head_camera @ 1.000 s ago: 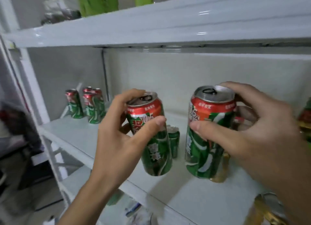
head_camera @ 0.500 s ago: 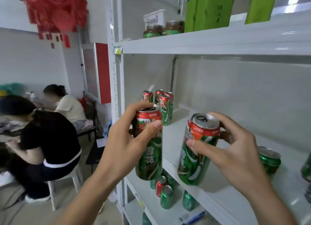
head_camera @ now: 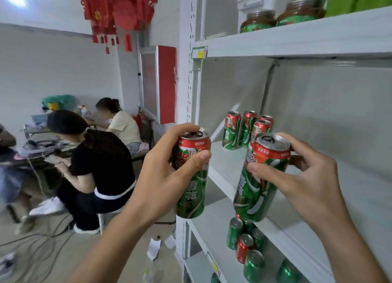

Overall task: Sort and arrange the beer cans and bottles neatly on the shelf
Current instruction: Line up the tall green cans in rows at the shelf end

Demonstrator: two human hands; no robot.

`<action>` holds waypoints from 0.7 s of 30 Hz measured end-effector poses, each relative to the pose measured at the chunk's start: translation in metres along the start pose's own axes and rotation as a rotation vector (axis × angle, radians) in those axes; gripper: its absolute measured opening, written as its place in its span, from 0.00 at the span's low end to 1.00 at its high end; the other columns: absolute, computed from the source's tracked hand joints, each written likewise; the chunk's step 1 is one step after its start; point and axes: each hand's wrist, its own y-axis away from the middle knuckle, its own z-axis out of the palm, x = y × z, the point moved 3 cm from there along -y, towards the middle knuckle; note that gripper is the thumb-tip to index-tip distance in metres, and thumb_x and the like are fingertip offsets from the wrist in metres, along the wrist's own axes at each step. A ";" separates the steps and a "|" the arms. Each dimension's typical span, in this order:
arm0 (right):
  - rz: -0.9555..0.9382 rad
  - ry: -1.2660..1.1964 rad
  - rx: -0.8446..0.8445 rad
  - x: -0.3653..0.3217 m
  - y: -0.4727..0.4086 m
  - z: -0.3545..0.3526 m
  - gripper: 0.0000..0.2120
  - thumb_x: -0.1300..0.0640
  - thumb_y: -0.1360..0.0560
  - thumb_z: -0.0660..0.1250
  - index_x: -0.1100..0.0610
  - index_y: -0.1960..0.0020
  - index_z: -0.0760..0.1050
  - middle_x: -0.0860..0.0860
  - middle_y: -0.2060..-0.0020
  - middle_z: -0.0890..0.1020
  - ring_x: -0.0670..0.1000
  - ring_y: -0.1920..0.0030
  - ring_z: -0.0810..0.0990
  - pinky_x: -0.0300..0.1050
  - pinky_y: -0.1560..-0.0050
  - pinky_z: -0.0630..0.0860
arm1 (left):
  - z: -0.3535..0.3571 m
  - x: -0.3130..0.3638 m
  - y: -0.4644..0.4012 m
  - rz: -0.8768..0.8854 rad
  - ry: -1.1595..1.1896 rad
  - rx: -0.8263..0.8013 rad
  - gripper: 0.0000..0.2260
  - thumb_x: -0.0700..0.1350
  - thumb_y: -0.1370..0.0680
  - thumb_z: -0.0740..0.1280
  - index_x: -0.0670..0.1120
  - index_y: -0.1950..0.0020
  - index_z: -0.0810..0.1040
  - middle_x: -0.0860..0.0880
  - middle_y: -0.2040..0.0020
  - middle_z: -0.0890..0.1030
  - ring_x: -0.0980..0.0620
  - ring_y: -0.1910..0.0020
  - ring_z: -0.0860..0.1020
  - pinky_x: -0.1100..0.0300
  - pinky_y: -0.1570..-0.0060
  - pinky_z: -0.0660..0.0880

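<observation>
2 hands (head_camera: 161, 176) hold 2 cans (head_camera: 192, 174); 4 cans (head_camera: 248, 130) stand on the shelf (head_camera: 229, 166), 2 jars (head_camera: 257, 21) above.

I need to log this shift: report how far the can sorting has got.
Done: a cluster of four cans stands upright at the back left of the middle shelf. In hand: the left hand and right hand each hold one can. Left: placing those two, plus the mixed green and red cans on the shelf below.

Mid-frame, the left hand (head_camera: 163, 176) grips a tall green-and-red aluminium beer can (head_camera: 191, 174) just off the white metal shelf's (head_camera: 224, 166) front edge. Lower right, the right hand (head_camera: 305, 174) holds a matching tilted can (head_camera: 259, 178) above that shelf. Four similar upright cans (head_camera: 247, 130) cluster at the shelf's back corner, centre right.
</observation>
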 end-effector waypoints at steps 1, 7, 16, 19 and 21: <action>0.002 0.000 0.003 0.001 -0.005 0.008 0.28 0.51 0.38 0.84 0.44 0.40 0.83 0.45 0.49 0.86 0.44 0.48 0.84 0.48 0.44 0.81 | -0.005 -0.007 -0.006 -0.002 0.003 -0.002 0.17 0.51 0.22 0.72 0.54 0.35 0.76 0.55 0.43 0.82 0.51 0.46 0.83 0.49 0.47 0.83; 0.022 -0.026 0.006 0.015 -0.033 0.045 0.21 0.54 0.36 0.83 0.41 0.47 0.83 0.42 0.50 0.86 0.43 0.49 0.84 0.52 0.43 0.82 | -0.016 -0.051 -0.044 -0.020 0.058 -0.010 0.17 0.51 0.23 0.72 0.54 0.35 0.76 0.54 0.44 0.82 0.51 0.46 0.83 0.53 0.48 0.83; 0.094 -0.078 0.015 0.057 -0.088 0.080 0.20 0.59 0.36 0.83 0.44 0.48 0.84 0.41 0.54 0.88 0.42 0.53 0.86 0.45 0.50 0.80 | -0.020 -0.113 -0.102 -0.029 0.079 0.016 0.15 0.50 0.23 0.72 0.56 0.37 0.77 0.54 0.44 0.83 0.51 0.46 0.83 0.49 0.45 0.82; 0.102 -0.081 0.029 0.067 -0.107 0.097 0.20 0.61 0.36 0.83 0.46 0.48 0.84 0.43 0.54 0.88 0.43 0.52 0.87 0.45 0.49 0.81 | -0.029 -0.130 -0.121 -0.032 0.101 0.009 0.15 0.50 0.23 0.73 0.55 0.37 0.77 0.54 0.45 0.83 0.51 0.46 0.83 0.52 0.45 0.82; 0.109 -0.078 0.042 0.073 -0.117 0.109 0.21 0.60 0.37 0.83 0.45 0.48 0.84 0.43 0.53 0.88 0.43 0.51 0.86 0.44 0.50 0.82 | -0.036 -0.141 -0.134 -0.036 0.116 0.003 0.16 0.50 0.24 0.72 0.53 0.37 0.77 0.54 0.45 0.83 0.51 0.47 0.83 0.52 0.46 0.82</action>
